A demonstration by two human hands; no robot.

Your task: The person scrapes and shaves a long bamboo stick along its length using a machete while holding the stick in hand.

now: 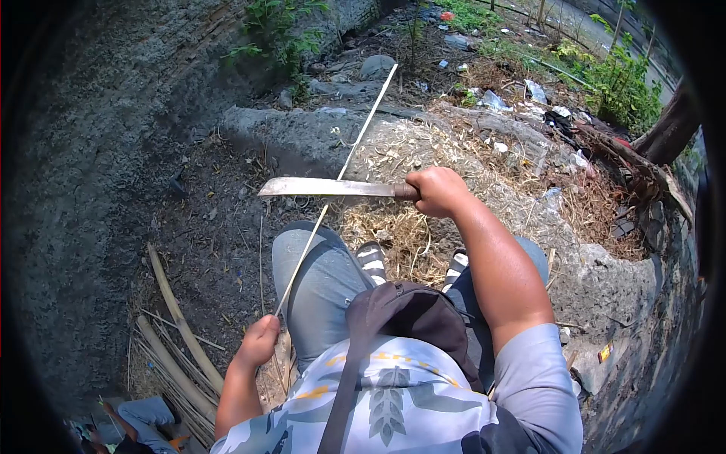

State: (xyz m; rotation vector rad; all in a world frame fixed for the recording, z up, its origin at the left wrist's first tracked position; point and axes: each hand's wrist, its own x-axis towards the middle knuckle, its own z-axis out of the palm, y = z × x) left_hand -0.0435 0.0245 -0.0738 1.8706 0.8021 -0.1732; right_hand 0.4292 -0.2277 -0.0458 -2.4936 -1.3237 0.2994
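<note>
My right hand (439, 191) is closed round the dark handle of a machete (325, 187), its broad blade pointing left and held level in front of my knees. My left hand (259, 340) is closed on the lower end of a long, thin, pale bamboo strip (370, 117). From beside my left thigh the strip slants up and away to the right. The blade passes across it and hides a short stretch of it. Pale shavings (389, 155) lie on the ground beyond the blade.
Curved poles (181, 318) and thin strips (200, 401) lie at my left, near another person's leg (147, 412). A rough wall (83, 189) rises on the left. Stone ledges (291, 132), litter (537, 91) and a tree trunk (669, 125) stand ahead and right. A bag (416, 325) rests in my lap.
</note>
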